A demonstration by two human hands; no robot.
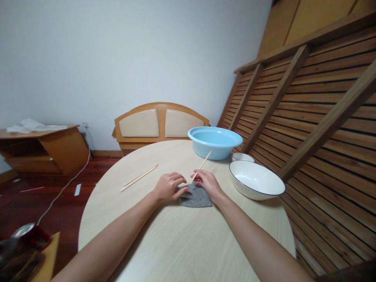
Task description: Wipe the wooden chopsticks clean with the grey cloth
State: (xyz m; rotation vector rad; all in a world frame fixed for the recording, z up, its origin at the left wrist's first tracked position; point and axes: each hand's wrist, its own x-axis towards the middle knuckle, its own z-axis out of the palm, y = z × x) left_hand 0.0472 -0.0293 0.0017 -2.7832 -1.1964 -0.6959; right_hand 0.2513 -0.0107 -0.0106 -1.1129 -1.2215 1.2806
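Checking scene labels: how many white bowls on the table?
2. The large white bowl is on the right side of the table; the small white bowl sits just beyond it, partly hidden, near the blue basin. Others could be hidden behind these.

Cloth [196, 199] on table [194, 239] — basin [216, 143] behind

A padded wooden headboard [162, 122] fronts a pale wall [132, 55].
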